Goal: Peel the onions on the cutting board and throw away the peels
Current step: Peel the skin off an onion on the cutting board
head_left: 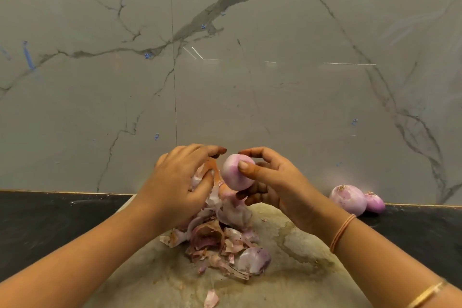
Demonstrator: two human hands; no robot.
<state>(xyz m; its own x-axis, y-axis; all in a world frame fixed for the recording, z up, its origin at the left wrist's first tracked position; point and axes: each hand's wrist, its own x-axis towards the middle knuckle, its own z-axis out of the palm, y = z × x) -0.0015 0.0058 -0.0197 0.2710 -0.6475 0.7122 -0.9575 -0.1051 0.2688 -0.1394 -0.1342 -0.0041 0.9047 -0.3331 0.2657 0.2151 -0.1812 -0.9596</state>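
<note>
While my right hand [271,184] pinches the nearly bare onion [236,174] above the cutting board [302,255], its loose skin [212,166] trails leftward into my left hand [175,182], which grips it (seemingly not yet torn free). The peel pile [220,242] lies directly below, and two peeled onions [348,199] sit to the right.

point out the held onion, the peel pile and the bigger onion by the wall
held onion [231,177], head view, bare pale side at its lower left
peel pile [208,236], head view, brown skin mid-heap
bigger onion [348,199], head view, middle of its rounded side
</note>
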